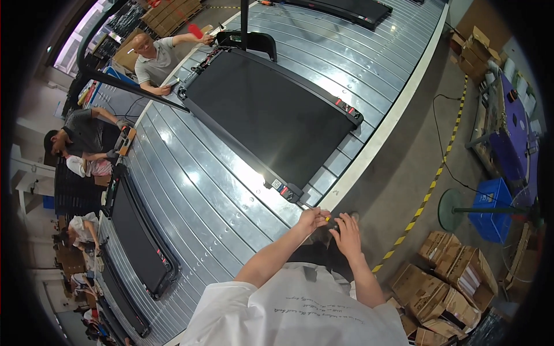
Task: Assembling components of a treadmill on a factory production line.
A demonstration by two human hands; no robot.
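On the far left, a second black treadmill deck (138, 242) lies flat on the ribbed metal conveyor line (202, 190), with seated workers beside it. Near the centre, the large black treadmill deck (271, 115) lies flat across the line, its near corner with the end cap (288, 190) just beyond the person's hands. The left hand (311, 219) is closed, pinching a small yellow-tipped part (327, 218), likely a fastener or tool bit; too small to tell. The right hand (348, 229) is loosely curled just beside it, fingers bent toward the same part. Judged from this, the deck is already positioned and work at its near corner is not yet done. Cardboard boxes (450, 277) sit on the floor at right.
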